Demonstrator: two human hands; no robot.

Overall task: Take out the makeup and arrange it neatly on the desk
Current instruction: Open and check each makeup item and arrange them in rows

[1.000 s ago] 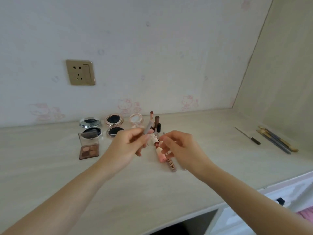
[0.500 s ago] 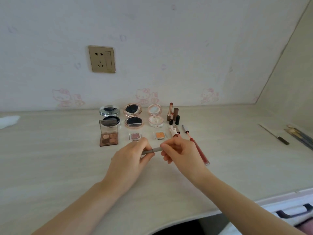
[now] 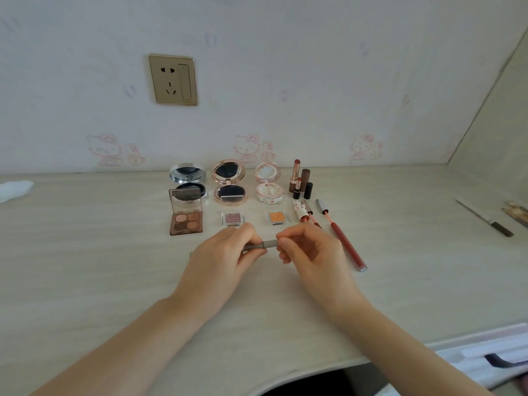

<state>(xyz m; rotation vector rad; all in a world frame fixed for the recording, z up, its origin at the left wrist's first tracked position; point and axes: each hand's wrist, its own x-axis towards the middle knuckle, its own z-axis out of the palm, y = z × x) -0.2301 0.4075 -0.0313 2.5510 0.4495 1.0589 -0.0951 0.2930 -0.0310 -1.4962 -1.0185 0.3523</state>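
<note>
Both hands hold a thin grey makeup pencil (image 3: 264,244) level above the desk (image 3: 85,267). My left hand (image 3: 225,252) grips its left part, and my right hand (image 3: 308,250) pinches its right end. Behind them makeup stands in rows: a silver compact (image 3: 187,181), a rose-gold compact (image 3: 229,181) and a pink compact (image 3: 268,182), all open, a brown eyeshadow palette (image 3: 185,215), two small eyeshadow pans (image 3: 233,218) (image 3: 276,217), upright lipsticks (image 3: 300,180), and a long red lip pencil (image 3: 344,240).
A dark-tipped thin tool (image 3: 485,218) and some brushes (image 3: 517,214) lie at the far right by the side wall. A white scrap (image 3: 14,188) sits at the far left. A wall socket (image 3: 173,80) is above. A drawer handle (image 3: 503,360) shows below the desk edge.
My hands moved down and nearer with the grey pencil, turning it level. The view shifted left and down, so the small pans and red lip pencil now show.
</note>
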